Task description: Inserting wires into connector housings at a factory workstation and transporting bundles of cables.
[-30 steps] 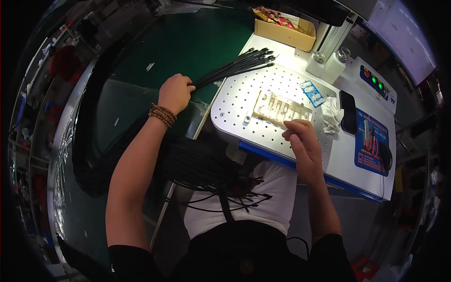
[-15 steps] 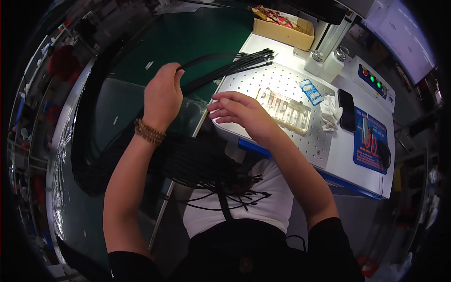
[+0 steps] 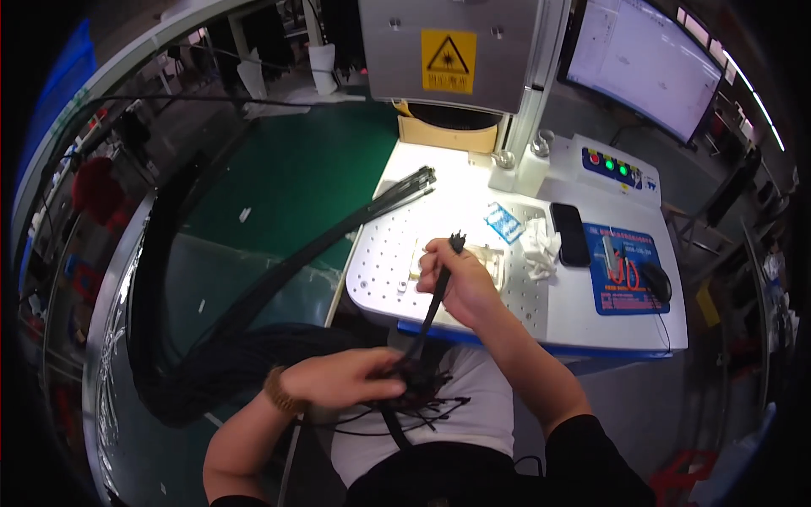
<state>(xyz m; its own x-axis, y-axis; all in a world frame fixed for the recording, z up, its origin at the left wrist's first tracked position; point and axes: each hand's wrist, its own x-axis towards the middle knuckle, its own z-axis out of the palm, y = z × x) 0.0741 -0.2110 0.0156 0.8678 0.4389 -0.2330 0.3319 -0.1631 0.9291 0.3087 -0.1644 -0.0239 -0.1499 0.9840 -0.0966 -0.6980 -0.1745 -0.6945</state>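
Observation:
My right hand [image 3: 460, 283] is closed around a small bundle of black cables [image 3: 439, 296], just below their bunched tips, above the front of the perforated metal plate [image 3: 380, 269]. These cables run down toward my lap. My left hand [image 3: 355, 378], with a beaded bracelet at the wrist, reaches across a thick heap of black cables [image 3: 245, 363] on my lap. Its finger and thumb are apart and stretched toward the loose cable ends [image 3: 435, 406]. A clear fixture [image 3: 494, 262] on the plate is partly hidden behind my right hand.
Another black cable bundle [image 3: 372, 207] lies from the green table [image 3: 296, 160] onto the white bench. Right of the plate are a blue-white packet [image 3: 504, 222], crumpled tissue [image 3: 539, 248], a phone [image 3: 571, 235] and a mouse [image 3: 656, 281]. A machine housing [image 3: 448, 55] rises behind.
My right hand, previously open and empty, now grips a cable bundle. My left hand has come down from the cables over the green table to the lap heap. The view has tilted up.

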